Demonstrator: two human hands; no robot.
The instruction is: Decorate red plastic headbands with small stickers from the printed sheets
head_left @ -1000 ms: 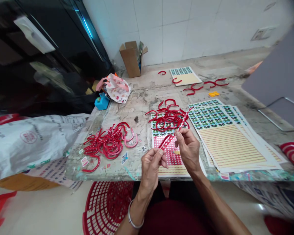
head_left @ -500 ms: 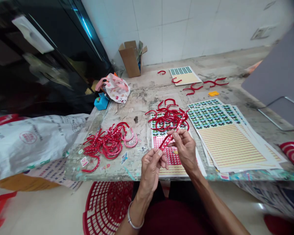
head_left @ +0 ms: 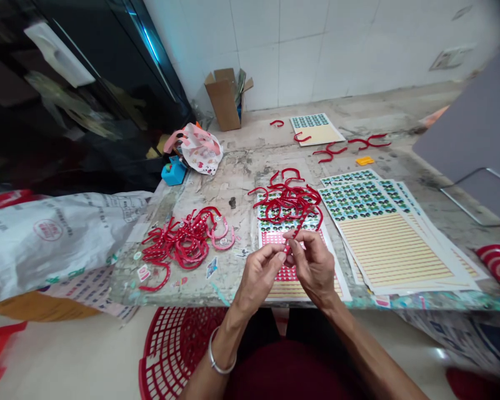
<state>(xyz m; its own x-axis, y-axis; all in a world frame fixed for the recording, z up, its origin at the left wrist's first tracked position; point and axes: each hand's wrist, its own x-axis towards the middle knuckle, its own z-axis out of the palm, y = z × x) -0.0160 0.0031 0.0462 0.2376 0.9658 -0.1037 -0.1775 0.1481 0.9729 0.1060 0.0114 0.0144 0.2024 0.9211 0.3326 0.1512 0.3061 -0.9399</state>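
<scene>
Close together over the table's front edge, my left hand (head_left: 256,278) and my right hand (head_left: 315,265) both pinch one narrow red band (head_left: 301,221) with pale marks. It slants up and away from my fingertips. Its near end is mostly hidden by the fingers. Beneath the hands lies a printed sheet (head_left: 269,238) with rows of small pink and red shapes. Just beyond them, a loose heap of red curved bands (head_left: 289,194) covers the sheet's far part. To the left is another pile of red bands (head_left: 187,239), several with white marks, beside pink curved ones (head_left: 224,236).
Overlapping printed sheets (head_left: 391,244) lie on the right. Farther back are single red bands (head_left: 369,142), a yellow piece (head_left: 364,161), another sheet (head_left: 323,133) and a cardboard box (head_left: 223,103). A patterned bag (head_left: 202,150) and blue container (head_left: 173,171) stand left. A red basket (head_left: 160,344) is below.
My left hand has moved up and right along the band, closer to my right hand. The band is turned, so its white-marked face shows less.
</scene>
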